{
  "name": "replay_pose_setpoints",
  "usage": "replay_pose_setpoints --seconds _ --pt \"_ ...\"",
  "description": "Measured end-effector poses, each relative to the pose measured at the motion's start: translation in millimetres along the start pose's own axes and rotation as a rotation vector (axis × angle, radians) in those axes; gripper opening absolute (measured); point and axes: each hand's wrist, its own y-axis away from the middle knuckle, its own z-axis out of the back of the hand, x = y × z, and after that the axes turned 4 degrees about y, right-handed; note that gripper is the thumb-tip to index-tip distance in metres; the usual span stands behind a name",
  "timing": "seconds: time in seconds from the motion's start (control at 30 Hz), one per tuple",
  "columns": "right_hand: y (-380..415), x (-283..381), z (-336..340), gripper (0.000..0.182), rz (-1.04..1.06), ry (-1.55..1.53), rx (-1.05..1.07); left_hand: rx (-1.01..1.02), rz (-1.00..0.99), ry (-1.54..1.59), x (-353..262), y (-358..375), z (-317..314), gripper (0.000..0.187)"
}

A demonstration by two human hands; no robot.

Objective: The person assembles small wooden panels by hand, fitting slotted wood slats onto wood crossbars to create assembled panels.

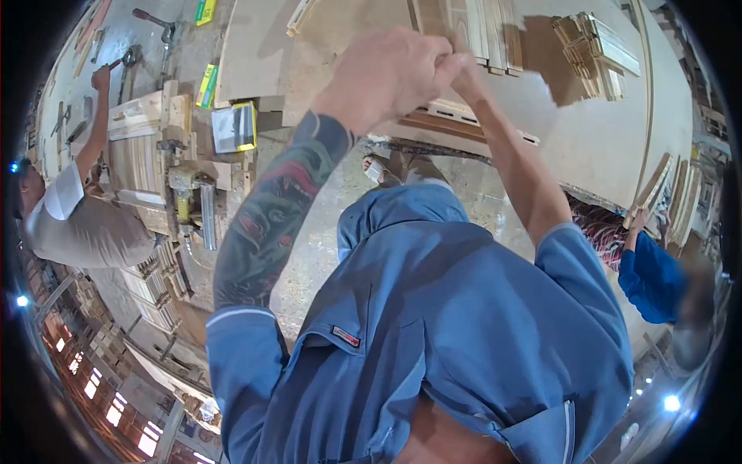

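My left hand (390, 73), at the end of a tattooed forearm, is raised over the work table (525, 116) with its fingers curled closed. Meeting it at the fingertips is my right hand (464, 76), partly hidden and slightly blurred, its fingers pinched together. Whatever lies between the fingers is too small or too covered to make out. Beyond the hands are light wooden strips (495, 35) lying side by side. Below them, a slotted wooden piece (456, 112) runs along the table's near edge.
A bundle of wooden pieces (595, 54) sits at the back right. On the left, a co-worker (85, 209) holds a tool near clamps and stacked wood (139, 139). Yellow-green boxes (207, 85) lie nearby. Another person in blue (653, 278) touches strips at right.
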Motion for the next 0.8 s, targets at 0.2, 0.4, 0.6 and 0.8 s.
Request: replay_pose_setpoints --seconds 0.2,0.4,0.6,0.8 --pt "75 32 44 0.029 -0.196 -0.202 0.216 -0.115 -0.159 0.065 9 2 -6 0.037" --pt "76 23 28 0.029 -0.078 -0.102 0.300 -0.059 -0.121 0.130 12 1 1 0.037" --pt "90 31 16 0.024 0.148 0.206 0.211 -0.043 -0.100 0.112 12 6 -1 0.037" --pt "88 42 23 0.028 0.082 0.351 0.343 -0.180 -0.128 0.097 -16 -14 -5 0.038"
